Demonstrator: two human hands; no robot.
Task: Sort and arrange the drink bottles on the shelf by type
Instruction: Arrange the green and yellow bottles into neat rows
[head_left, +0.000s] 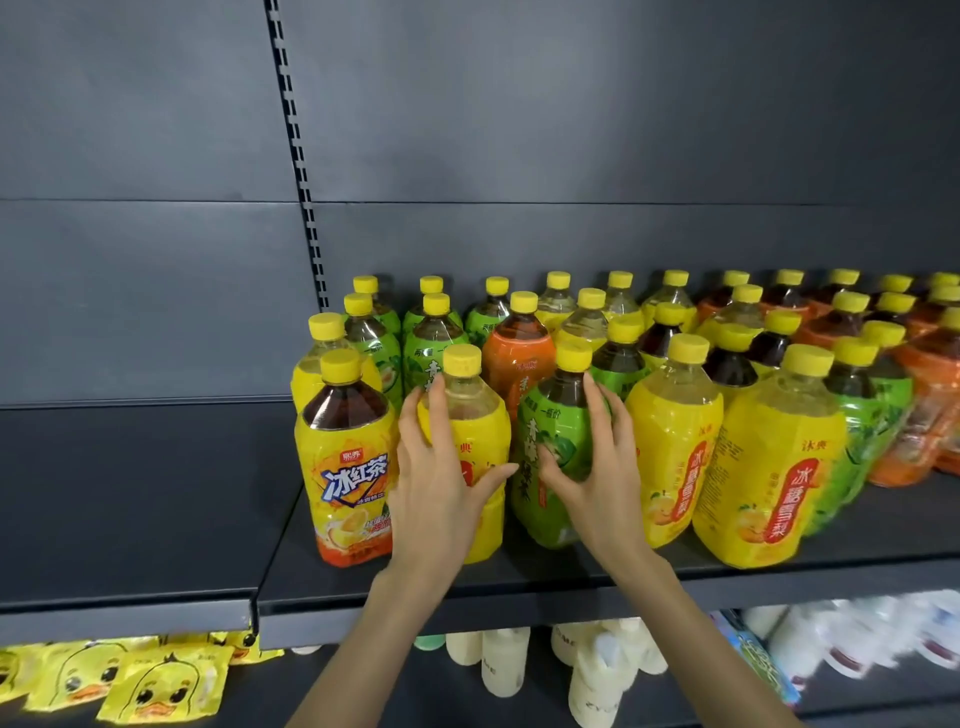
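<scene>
The front row of bottles stands a little back from the lip of the shelf (519, 579), with a strip of bare dark board before it; the row's left end, an iced-tea bottle (348, 467), stands at the board's left edge, where a second shelf board (130, 499) adjoins, set slightly lower; above the yellow caps the space is open up to the dark grey back panel (597, 130) and its slotted upright (301, 156).

The left hand (436, 483) grips the yellow bottle (483, 423), fingers spread up its left side to the shoulder, thumb across the front; the right hand (602, 467) grips the green bottle (556, 431) just beside it, fingers curled round its right side, thumb on the label; both bottles stand upright on the shelf, second and third in the front row.

Behind and to the right the bottles stand packed in mixed rows, touching: green, yellow and orange-labelled bottles (514, 364); below, a lower shelf carries yellow duck packets (156, 686) and pale cream bottles (504, 660).

The iced-tea bottle reads 冰红茶; the yellow pear-drink bottles (774, 467) to the right read 冰糖雪梨; the green label's writing is partly hidden by the thumb.
</scene>
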